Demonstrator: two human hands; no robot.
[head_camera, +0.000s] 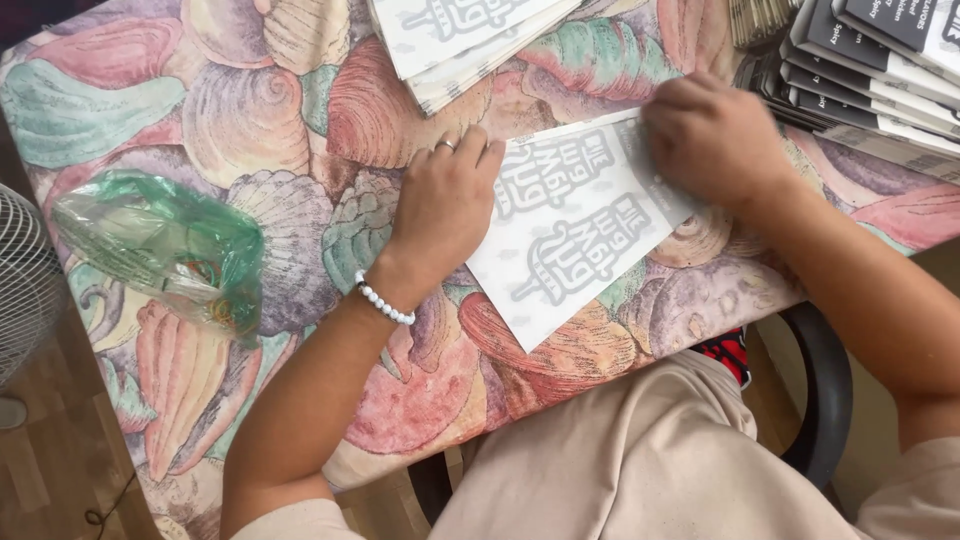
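Left hand (445, 205): flat, fingers together, pressing the white sheet (575, 235) at its left edge.
Right hand (712, 140): curled, pinching the sheet's far corner.
Open room: bare tablecloth (250, 120) left of the fingers.

Table (300, 110) draped in a cloth printed with big pastel seashells. On it: white sheet (575, 225) with grey print near the front edge, pinned flat under both hands; stack of like sheets (465, 40) at the far edge; fanned dark-and-white packets (870, 70) far right; crumpled green plastic bag (160, 245) at left.
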